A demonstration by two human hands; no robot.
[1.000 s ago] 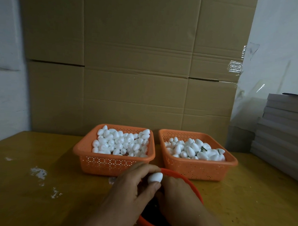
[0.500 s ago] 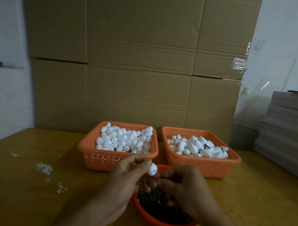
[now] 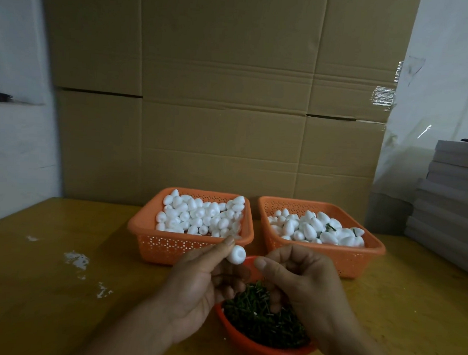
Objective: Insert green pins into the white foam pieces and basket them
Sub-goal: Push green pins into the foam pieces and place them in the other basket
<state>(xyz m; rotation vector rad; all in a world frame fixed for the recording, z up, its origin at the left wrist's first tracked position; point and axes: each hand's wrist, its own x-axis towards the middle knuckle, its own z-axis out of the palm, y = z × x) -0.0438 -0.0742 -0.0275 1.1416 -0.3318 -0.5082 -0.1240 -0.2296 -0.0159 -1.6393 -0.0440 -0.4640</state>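
My left hand (image 3: 196, 283) pinches one white foam piece (image 3: 236, 254) between thumb and fingertip, just above the far rim of the red bowl (image 3: 247, 339). The bowl holds a heap of green pins (image 3: 261, 320). My right hand (image 3: 306, 285) hovers over the bowl with fingers curled, its thumb pointing at the foam piece; any pin in it is hidden. Behind stand two orange baskets. The left basket (image 3: 157, 246) is full of plain foam pieces (image 3: 199, 216). The right basket (image 3: 331, 259) holds foam pieces (image 3: 313, 229), some with green pins showing.
The yellow wooden table (image 3: 35, 289) carries white foam crumbs (image 3: 76, 259) at the left. Large cardboard boxes (image 3: 222, 123) form a wall right behind the baskets. A stack of grey boards (image 3: 449, 203) sits at the table's right edge.
Both hands have risen out of the bowl. My left hand turned the foam piece toward my right hand, which lifted off the pins, uncovering them.
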